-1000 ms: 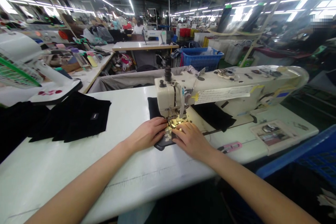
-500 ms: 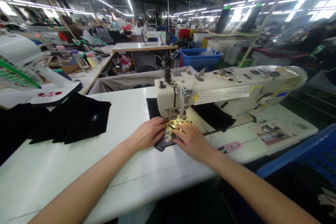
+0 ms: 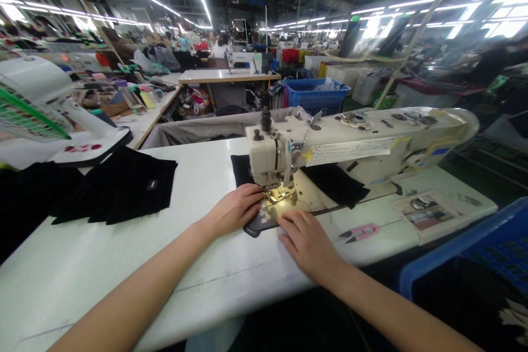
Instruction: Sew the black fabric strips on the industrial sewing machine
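A cream sewing machine (image 3: 350, 146) stands on the white table (image 3: 124, 253). Under its lit presser foot (image 3: 280, 195) lies a small dark fabric piece (image 3: 259, 223). My left hand (image 3: 237, 209) rests flat on that piece, fingertips beside the foot. My right hand (image 3: 307, 242) lies on the table just in front of the foot, fingers spread and holding nothing. Black fabric (image 3: 336, 181) lies behind the needle under the machine arm.
A stack of black fabric pieces (image 3: 119, 184) lies at the left, with a white fan (image 3: 37, 104) behind it. Pink thread snips (image 3: 358, 231) lie right of my hand. A blue crate (image 3: 474, 247) stands at the right edge. Other sewing stations fill the background.
My right hand has drawn back from the presser foot toward me. My left hand stays on the fabric piece.
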`<move>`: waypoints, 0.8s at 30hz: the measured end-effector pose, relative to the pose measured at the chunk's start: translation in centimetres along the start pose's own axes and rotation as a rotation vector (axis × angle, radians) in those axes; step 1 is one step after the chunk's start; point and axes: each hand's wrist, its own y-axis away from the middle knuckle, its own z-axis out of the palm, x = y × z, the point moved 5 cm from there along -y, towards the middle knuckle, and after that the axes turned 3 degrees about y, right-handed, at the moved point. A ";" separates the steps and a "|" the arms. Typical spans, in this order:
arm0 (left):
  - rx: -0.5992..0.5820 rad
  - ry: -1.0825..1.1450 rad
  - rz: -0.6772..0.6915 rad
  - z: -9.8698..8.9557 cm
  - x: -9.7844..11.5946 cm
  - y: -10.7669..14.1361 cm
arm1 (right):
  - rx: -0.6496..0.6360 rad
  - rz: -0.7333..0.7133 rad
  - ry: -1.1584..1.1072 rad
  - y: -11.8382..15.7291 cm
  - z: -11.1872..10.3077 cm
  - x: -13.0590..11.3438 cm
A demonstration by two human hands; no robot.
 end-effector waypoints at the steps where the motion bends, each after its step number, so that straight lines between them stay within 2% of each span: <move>1: 0.013 -0.008 -0.030 0.1 -0.2 0.0 | 0.013 0.002 -0.009 0.1 0.0 0.0; 5: 0.042 -0.103 -0.170 0.6 -1.2 0.4 | 0.041 0.001 -0.038 0.3 -0.4 0.1; 7: 0.024 -0.142 -0.198 0.8 -0.8 1.2 | 0.034 -0.015 -0.052 0.7 -0.9 -0.2; 9: -0.013 -0.163 -0.206 0.8 0.5 2.4 | 0.018 -0.042 -0.072 1.3 -1.4 -0.7; 14: -0.124 -0.192 -0.175 0.8 6.4 6.0 | -0.036 -0.123 -0.101 2.3 -2.1 -2.1; 17: -0.103 -0.178 -0.183 0.1 8.2 6.6 | -0.045 -0.151 -0.091 2.3 -2.1 -2.6; 20: 0.012 -0.205 -0.319 -1.4 6.7 5.6 | -0.051 -0.161 -0.080 2.1 -1.8 -2.9; 22: 0.050 -0.309 -0.525 -2.4 4.3 4.7 | -0.053 -0.174 -0.067 2.0 -1.7 -3.0; 24: 0.007 -0.406 -0.746 -2.9 2.0 4.0 | -0.050 -0.188 -0.054 2.1 -1.7 -3.0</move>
